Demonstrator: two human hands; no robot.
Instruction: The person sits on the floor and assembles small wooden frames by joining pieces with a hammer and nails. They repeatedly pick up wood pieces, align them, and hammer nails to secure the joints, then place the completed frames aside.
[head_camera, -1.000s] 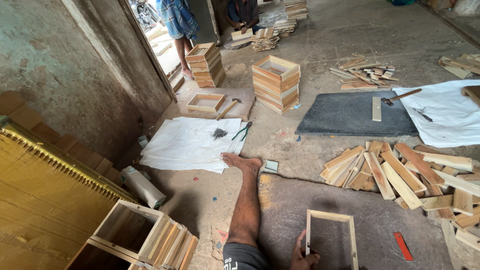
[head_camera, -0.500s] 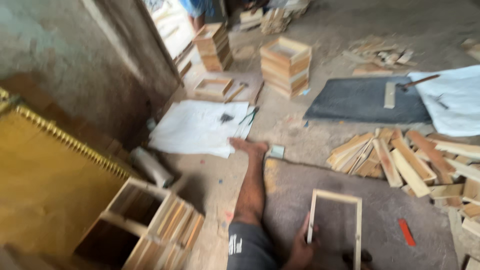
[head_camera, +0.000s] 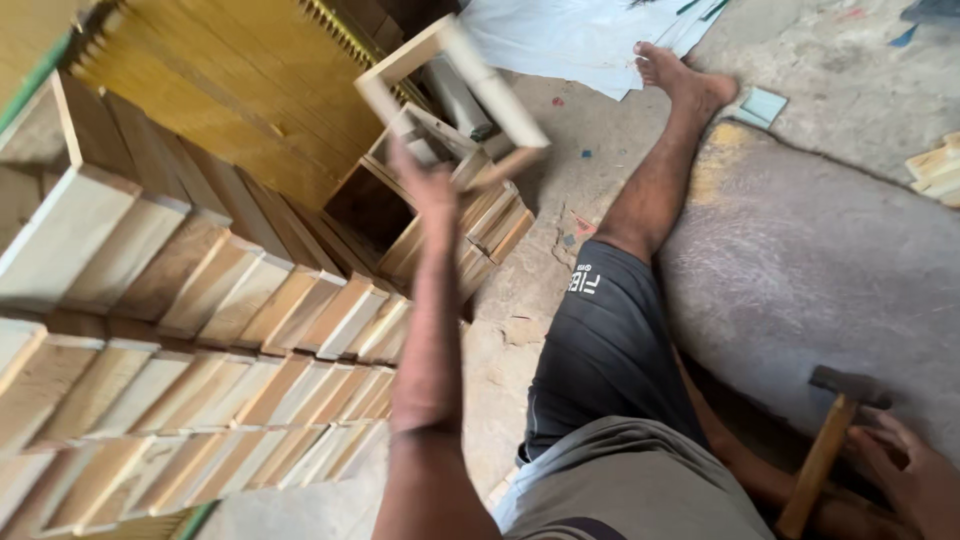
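Observation:
My left hand (head_camera: 422, 190) is raised over the stacked frames and grips a small rectangular wooden frame (head_camera: 452, 95), which is tilted and blurred by motion. My right hand (head_camera: 908, 478) rests low at the right, its fingers on the wooden handle of a hammer (head_camera: 826, 455). The hammer's dark head lies on the grey mat (head_camera: 830, 250). My bare left leg (head_camera: 655, 190) stretches forward between the two hands.
Rows of finished wooden frames (head_camera: 200, 330) fill the left side, beside a yellow panel (head_camera: 220, 90). More frames sit in an open wooden box (head_camera: 450, 235) under my raised hand. A white sheet (head_camera: 580, 35) lies past my foot. Loose wood slats (head_camera: 940, 165) lie at the right edge.
The view has swung down and left toward the frame stacks. The frame that lay on the mat under my hand is now lifted in my left hand. A hammer now shows in my right hand.

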